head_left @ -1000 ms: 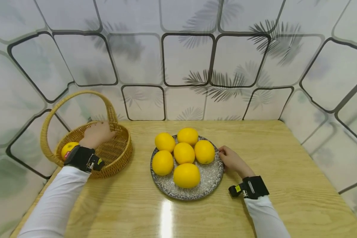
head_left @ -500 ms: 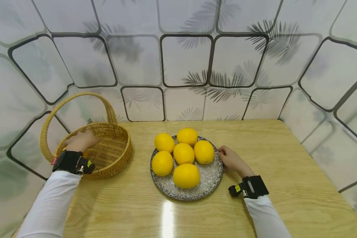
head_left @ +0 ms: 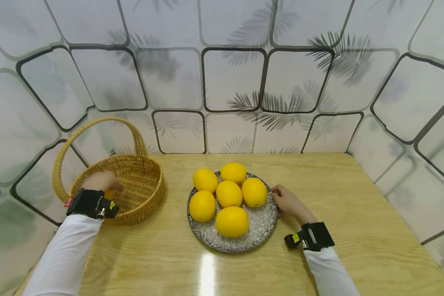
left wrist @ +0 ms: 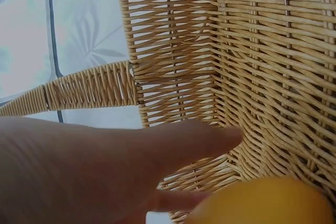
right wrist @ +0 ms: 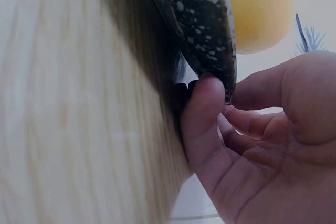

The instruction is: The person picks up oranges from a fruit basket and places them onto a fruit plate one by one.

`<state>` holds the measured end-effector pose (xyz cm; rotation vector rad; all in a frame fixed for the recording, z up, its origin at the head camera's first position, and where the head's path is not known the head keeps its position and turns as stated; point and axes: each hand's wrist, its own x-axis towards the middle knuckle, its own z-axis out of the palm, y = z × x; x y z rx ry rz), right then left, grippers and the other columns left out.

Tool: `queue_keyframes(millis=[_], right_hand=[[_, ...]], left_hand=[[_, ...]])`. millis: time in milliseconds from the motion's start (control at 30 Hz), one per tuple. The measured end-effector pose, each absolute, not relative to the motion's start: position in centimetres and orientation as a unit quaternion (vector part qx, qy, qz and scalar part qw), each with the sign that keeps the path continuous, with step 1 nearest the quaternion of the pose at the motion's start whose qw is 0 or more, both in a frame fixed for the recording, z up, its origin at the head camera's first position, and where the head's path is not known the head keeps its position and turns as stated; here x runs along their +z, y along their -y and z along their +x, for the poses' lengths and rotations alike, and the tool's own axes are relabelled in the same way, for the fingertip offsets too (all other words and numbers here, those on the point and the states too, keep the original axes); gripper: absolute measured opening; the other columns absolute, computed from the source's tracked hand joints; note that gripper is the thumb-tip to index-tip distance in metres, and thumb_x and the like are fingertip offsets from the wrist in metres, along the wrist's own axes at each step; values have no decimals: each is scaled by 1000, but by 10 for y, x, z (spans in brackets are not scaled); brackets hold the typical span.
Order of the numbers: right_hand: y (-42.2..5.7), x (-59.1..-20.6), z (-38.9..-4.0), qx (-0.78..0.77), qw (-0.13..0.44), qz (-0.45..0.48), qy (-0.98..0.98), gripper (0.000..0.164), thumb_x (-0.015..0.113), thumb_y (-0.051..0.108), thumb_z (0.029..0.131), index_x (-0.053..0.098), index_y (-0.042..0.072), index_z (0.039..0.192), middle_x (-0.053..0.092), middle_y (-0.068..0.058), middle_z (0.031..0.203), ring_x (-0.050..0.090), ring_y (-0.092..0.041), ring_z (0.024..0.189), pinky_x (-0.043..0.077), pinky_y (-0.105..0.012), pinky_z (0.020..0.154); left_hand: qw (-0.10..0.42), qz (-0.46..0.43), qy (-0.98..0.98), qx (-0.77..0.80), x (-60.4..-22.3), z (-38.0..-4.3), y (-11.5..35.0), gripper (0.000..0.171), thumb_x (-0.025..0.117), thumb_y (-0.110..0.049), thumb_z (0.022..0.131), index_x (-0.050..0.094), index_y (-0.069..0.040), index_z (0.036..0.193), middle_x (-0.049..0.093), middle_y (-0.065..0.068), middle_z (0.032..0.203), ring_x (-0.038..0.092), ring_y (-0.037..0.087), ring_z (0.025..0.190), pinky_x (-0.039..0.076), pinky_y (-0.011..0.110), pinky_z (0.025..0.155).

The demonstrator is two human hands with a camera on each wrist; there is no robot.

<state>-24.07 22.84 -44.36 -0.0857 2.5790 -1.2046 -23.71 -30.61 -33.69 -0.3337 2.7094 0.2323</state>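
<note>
In the head view my left hand is down inside the wicker basket, over a yellow-orange orange that it mostly covers. The left wrist view has that orange at the bottom edge. One digit stretches out straight above it, and another reaches to its side. My right hand holds the right rim of a round speckled grey plate. In the right wrist view the thumb and fingers pinch the plate's rim. Several oranges sit on the plate.
The basket's tall arched handle rises over the left forearm. Basket and plate stand apart on a wooden table. A patterned cloth backdrop encloses the table's back and sides.
My left hand has moved left and down inside the basket, over the orange there. My right hand keeps its hold on the plate's rim, and the oranges on the plate have stayed put.
</note>
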Motion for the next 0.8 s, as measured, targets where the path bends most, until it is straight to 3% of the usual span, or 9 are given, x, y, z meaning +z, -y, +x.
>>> queue_keyframes(millis=[200, 400, 600, 800], right_hand=[[-228, -446, -240, -417, 146, -26, -897, 34, 37, 15, 109, 48, -5, 134, 58, -21, 111, 55, -20, 69, 51, -31, 61], [-227, -447, -239, -421, 154, -22, -893, 34, 37, 16, 109, 47, -4, 135, 57, -20, 111, 55, -20, 71, 51, -32, 62], [-227, -446, -240, -426, 156, -23, -891, 35, 37, 16, 109, 46, -4, 135, 56, -21, 112, 55, -20, 71, 51, -32, 61], [-228, -445, -241, -420, 151, -26, -894, 35, 36, 16, 109, 46, -4, 135, 56, -20, 110, 54, -20, 69, 50, -31, 62]], left_hand=[[235, -101, -964, 74, -335, -234, 302, 67, 77, -40, 83, 62, 14, 120, 63, 36, 114, 60, 43, 99, 52, 59, 90], [272, -94, -956, 58, -336, -234, 301, 73, 79, -48, 81, 64, 12, 120, 61, 38, 120, 61, 45, 104, 51, 60, 93], [325, -23, -945, 13, -339, -238, 301, 79, 76, -57, 78, 67, 9, 120, 61, 37, 128, 63, 46, 110, 52, 62, 93], [337, 9, -941, 12, -341, -242, 301, 66, 76, -54, 80, 72, 2, 115, 65, 30, 126, 64, 35, 102, 54, 58, 90]])
